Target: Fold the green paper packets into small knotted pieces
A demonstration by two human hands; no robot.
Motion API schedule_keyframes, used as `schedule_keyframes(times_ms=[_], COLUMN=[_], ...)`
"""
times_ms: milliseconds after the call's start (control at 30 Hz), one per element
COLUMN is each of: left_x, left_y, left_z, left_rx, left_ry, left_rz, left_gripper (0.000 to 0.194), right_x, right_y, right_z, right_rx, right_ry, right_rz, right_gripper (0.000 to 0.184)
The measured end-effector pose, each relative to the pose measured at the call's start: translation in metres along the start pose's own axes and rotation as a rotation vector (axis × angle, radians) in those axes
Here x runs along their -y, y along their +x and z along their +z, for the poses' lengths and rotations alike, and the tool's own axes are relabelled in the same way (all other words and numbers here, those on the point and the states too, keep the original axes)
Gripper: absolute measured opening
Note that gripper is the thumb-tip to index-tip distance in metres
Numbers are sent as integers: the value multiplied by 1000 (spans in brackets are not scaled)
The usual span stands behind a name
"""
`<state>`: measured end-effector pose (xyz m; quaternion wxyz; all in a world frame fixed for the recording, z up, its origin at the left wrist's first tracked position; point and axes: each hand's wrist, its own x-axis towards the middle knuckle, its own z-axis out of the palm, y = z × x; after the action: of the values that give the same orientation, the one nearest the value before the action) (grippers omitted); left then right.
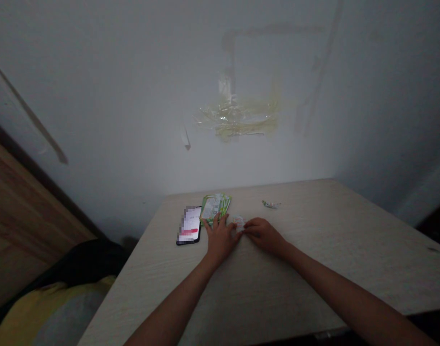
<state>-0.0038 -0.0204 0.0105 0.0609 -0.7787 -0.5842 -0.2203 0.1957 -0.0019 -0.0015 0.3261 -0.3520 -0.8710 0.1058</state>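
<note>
A small whitish printed piece [238, 223], thin like paper or film, lies low over the table between my two hands. My left hand [220, 240] has its thumb and index finger at the near left edge of that piece, while its other fingers spread towards a stack of green-and-white printed packets [215, 205]. From the right, my right hand [265, 235] pinches the piece's right edge between thumb and fingertips. The fine print is too small to read.
A phone [189, 226] with a lit screen, partly blurred out, lies left of the packets. A crumpled green-and-white scrap [271, 204] sits farther back on the right. The pale wooden table [313, 206] meets a wall [133, 120] with tape remnants. Yellow and grey fabric [57, 307] is at lower left.
</note>
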Motion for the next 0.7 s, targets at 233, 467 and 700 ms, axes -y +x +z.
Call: schedule_keyframes(times_ms=[233,467,700], left_x=[4,3,7], left_y=[0,1,3], left_z=[0,0,-2], left_rx=[1,28,72], left_ry=[-28,-70,-105], left_rz=[32,44,119], left_gripper=[26,26,25], right_x=[-4,-8,-7], right_y=[-1,-3,-3], right_z=[-4,-5,-8], right_rx=[13,19,51], right_ry=[-64,-34,-3], right_rz=[25,4,-10], right_gripper=[25,28,27])
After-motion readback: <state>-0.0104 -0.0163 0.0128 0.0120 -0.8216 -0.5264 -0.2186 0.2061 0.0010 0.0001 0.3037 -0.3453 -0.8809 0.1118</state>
